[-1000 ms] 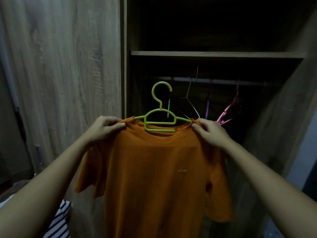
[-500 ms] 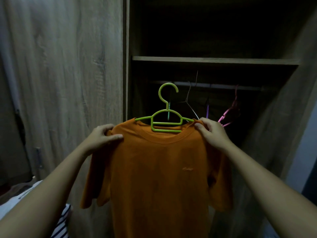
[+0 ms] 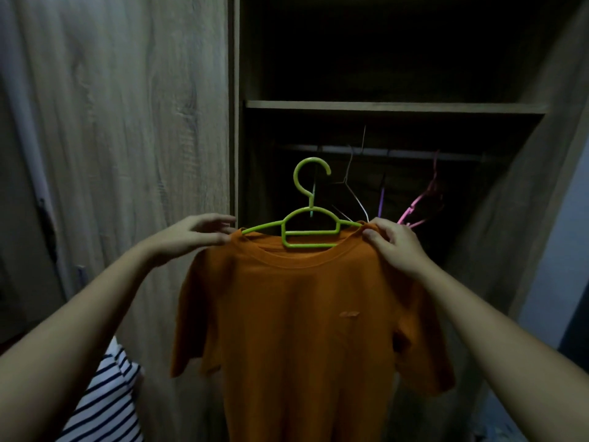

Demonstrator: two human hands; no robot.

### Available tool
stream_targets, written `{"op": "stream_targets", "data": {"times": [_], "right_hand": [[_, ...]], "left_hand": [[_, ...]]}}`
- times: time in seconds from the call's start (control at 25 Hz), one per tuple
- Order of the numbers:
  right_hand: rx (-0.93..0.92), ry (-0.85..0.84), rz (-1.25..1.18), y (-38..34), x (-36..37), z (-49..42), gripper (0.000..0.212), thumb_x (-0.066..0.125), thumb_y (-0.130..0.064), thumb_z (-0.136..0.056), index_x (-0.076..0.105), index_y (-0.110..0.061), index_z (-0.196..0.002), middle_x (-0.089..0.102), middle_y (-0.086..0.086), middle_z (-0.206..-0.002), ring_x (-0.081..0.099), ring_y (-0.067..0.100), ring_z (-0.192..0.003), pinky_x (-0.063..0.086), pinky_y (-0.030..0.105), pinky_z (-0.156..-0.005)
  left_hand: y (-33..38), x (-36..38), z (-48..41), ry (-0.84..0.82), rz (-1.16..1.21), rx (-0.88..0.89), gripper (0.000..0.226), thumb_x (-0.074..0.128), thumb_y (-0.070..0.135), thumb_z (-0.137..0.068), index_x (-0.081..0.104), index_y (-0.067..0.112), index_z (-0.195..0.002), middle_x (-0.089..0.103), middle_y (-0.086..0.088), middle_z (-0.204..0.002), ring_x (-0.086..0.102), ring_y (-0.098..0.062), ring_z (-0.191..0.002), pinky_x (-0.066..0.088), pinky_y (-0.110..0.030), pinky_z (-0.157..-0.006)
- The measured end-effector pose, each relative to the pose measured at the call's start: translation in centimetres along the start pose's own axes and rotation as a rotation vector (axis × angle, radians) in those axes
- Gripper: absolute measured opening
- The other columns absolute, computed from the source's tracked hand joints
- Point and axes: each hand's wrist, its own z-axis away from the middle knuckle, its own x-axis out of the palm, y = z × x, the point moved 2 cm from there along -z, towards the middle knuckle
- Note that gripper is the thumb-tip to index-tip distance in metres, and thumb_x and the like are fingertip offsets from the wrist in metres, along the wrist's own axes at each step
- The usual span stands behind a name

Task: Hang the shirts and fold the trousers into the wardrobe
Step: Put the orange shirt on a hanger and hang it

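Observation:
An orange T-shirt (image 3: 299, 320) hangs on a green plastic hanger (image 3: 310, 231), held up in front of the open wardrobe (image 3: 395, 106). My left hand (image 3: 194, 234) pinches the shirt's left shoulder lightly, with its fingers stretched out. My right hand (image 3: 393, 244) grips the right shoulder over the hanger's end. The green hook is free in the air, below and in front of the dark rail (image 3: 414, 153). The shirt's lower part runs out of view.
Several bare hangers hang on the rail: a thin wire one (image 3: 352, 186), a purple one (image 3: 381, 202) and pink ones (image 3: 420, 202). A shelf crosses above the rail. The closed wooden door (image 3: 127, 138) stands left. A striped garment (image 3: 105, 400) lies at bottom left.
Both hands have lifted the shirt and hanger slightly toward the rail. My left hand's fingers have loosened and stretched out on the shoulder.

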Motion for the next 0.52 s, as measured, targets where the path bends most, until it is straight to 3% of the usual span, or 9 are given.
{"op": "stream_targets", "data": {"times": [0.08,0.16,0.24,0.36,0.44,0.52], "right_hand": [[-0.001,-0.032,-0.038,-0.5,0.6,0.3,0.013,0.046,-0.041,-0.093,0.058,-0.039,-0.088,0.062,-0.009,-0.088,0.059,0.009,-0.087,0.05,0.04,-0.084],[0.006,-0.067,-0.067,-0.7,1.1,0.8,0.013,0.046,-0.039,-0.094,0.057,-0.04,-0.088,0.062,-0.009,-0.088,0.059,0.008,-0.088,0.05,0.038,-0.083],[0.009,-0.106,-0.083,-0.7,1.6,1.1,0.013,0.045,-0.038,-0.095,0.057,-0.04,-0.09,0.061,-0.01,-0.089,0.058,0.008,-0.089,0.05,0.038,-0.083],[0.017,-0.181,-0.136,-0.8,2.6,1.2,0.015,0.043,-0.036,-0.096,0.058,-0.036,-0.093,0.062,-0.006,-0.091,0.059,0.011,-0.089,0.05,0.042,-0.085],[0.015,-0.238,-0.181,-1.1,3.6,0.8,0.016,0.042,-0.034,-0.097,0.058,-0.034,-0.096,0.062,-0.004,-0.094,0.06,0.012,-0.09,0.05,0.044,-0.087],[0.008,-0.296,-0.204,-1.5,5.1,-0.2,0.016,0.041,-0.032,-0.097,0.057,-0.037,-0.096,0.062,-0.005,-0.097,0.06,0.011,-0.095,0.048,0.045,-0.09]], "left_hand": [[2.5,1.2,-0.1,-0.077,-0.284,0.036,0.067,0.059,0.077,-0.06,0.054,0.036,-0.113,0.058,0.008,-0.115,0.057,-0.002,-0.102,0.047,-0.019,-0.086],[3.9,2.6,0.4,-0.136,-0.373,0.064,0.069,0.052,0.088,-0.05,0.061,0.035,-0.092,0.064,0.012,-0.093,0.062,0.004,-0.082,0.049,-0.011,-0.068],[4.4,3.5,1.5,-0.125,-0.315,0.094,0.063,0.055,0.085,-0.051,0.064,0.033,-0.084,0.067,0.014,-0.079,0.063,0.004,-0.074,0.048,-0.01,-0.061],[4.9,4.4,3.2,-0.034,-0.237,0.159,0.065,0.053,0.085,-0.055,0.065,0.03,-0.088,0.067,0.022,-0.086,0.064,0.002,-0.08,0.048,-0.011,-0.064],[4.7,4.6,3.8,-0.014,-0.151,0.136,0.065,0.057,0.082,-0.057,0.067,0.025,-0.086,0.069,0.01,-0.087,0.065,-0.007,-0.078,0.051,-0.017,-0.065],[4.8,4.8,4.5,-0.112,0.021,0.069,0.053,0.068,0.069,-0.062,0.068,0.02,-0.084,0.066,-0.001,-0.081,0.062,-0.015,-0.071,0.048,-0.019,-0.062]]}}
